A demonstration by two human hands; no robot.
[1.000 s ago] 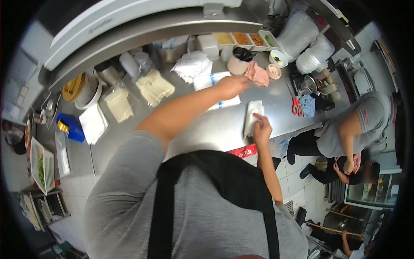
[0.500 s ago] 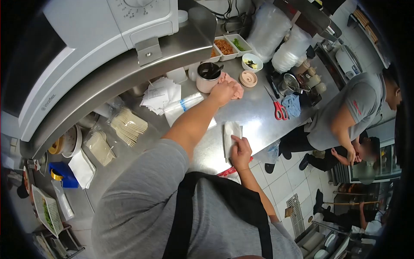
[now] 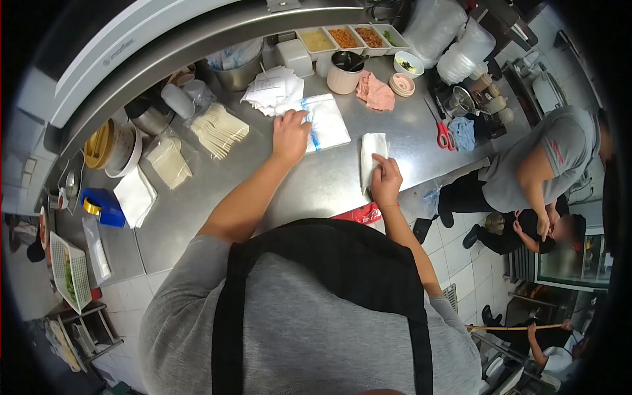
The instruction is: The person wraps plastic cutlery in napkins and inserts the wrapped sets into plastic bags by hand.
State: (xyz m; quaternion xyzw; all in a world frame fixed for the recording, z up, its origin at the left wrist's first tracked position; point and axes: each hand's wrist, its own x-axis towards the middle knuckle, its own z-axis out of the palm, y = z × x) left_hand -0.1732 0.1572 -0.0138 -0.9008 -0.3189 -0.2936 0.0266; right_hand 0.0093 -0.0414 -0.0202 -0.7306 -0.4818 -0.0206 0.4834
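My left hand (image 3: 291, 137) has its curled fingers at the left edge of a flat stack of white plastic bags (image 3: 329, 125) with a blue band. Its palm hides part of that edge. My right hand (image 3: 387, 181) pinches the right side of a long, folded white napkin (image 3: 372, 155), with the index finger lying on top of it. The napkin lies near the front edge of the steel counter. Behind the bags are a pink cloth (image 3: 376, 91), crumpled, and a pink pot (image 3: 345, 74) with a dark utensil in it.
White paper slips (image 3: 275, 89), wrapped wooden cutlery (image 3: 220, 130) and napkins (image 3: 136, 195) lie to the left. Red-handled scissors (image 3: 445, 135) and a blue cloth (image 3: 462, 131) lie right. Food trays (image 3: 343, 39) line the back. A co-worker (image 3: 546, 155) in grey stands at the right.
My left hand has left the pink cloth and moved left to the white plastic bags. The right hand stays on the folded napkin. My view has shifted, showing more of the counter.
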